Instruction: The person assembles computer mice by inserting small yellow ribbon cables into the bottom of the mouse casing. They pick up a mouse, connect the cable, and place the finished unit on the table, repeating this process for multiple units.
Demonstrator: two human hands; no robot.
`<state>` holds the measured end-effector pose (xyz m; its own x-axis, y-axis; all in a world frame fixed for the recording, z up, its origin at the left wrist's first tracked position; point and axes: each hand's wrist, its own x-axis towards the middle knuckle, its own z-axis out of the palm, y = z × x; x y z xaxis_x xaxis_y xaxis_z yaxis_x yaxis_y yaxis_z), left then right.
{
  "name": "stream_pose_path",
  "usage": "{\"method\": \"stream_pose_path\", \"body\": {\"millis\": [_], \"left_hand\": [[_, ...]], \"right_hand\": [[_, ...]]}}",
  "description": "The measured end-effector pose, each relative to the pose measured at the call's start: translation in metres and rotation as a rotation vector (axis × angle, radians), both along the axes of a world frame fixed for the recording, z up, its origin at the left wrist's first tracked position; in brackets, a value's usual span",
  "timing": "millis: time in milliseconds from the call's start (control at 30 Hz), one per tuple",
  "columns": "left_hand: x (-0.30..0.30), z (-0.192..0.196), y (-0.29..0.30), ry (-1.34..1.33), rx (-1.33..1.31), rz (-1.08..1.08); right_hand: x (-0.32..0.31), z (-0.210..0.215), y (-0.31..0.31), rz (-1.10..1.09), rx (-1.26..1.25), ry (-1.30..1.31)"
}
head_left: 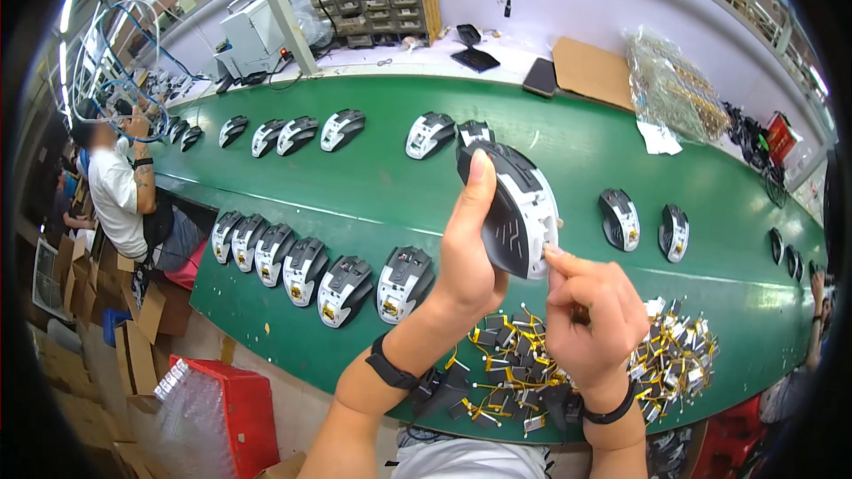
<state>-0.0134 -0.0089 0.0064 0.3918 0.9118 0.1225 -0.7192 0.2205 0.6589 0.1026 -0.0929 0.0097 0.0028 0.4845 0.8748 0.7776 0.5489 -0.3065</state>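
My left hand (470,253) is closed around a black and white computer mouse (519,213), lifted above the green bench and tilted with its side toward me. The thumb presses on its dark upper part. At the mouse's white rear edge, my right hand (596,315) has thumb and index finger pinched together; whatever they hold is too small to make out. Below my hands lies a pile of small dark and silver pieces (679,355) with yellow tape and thin leads. Another mouse (408,284) lies left of my left hand, showing a yellow piece in its open rear.
More mice (306,270) line the bench (355,182) in near and far rows, several on each side. Behind it stand a drawer cabinet (382,9), a phone (540,77), cardboard (590,74) and a clear plastic bag (674,89). A red crate (248,421) and a co-worker (120,186) are at left.
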Motion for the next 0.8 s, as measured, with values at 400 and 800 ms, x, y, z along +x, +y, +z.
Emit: {"method": "stream_pose_path", "body": {"millis": [400,800], "left_hand": [[-0.003,-0.001,-0.006,0.017,0.096,0.041],[0.001,0.006,-0.012,-0.05,-0.151,-0.021]], "right_hand": [[-0.004,0.005,-0.008,-0.071,0.012,-0.106],[-0.008,0.003,-0.007,-0.1,-0.017,0.051]]}}
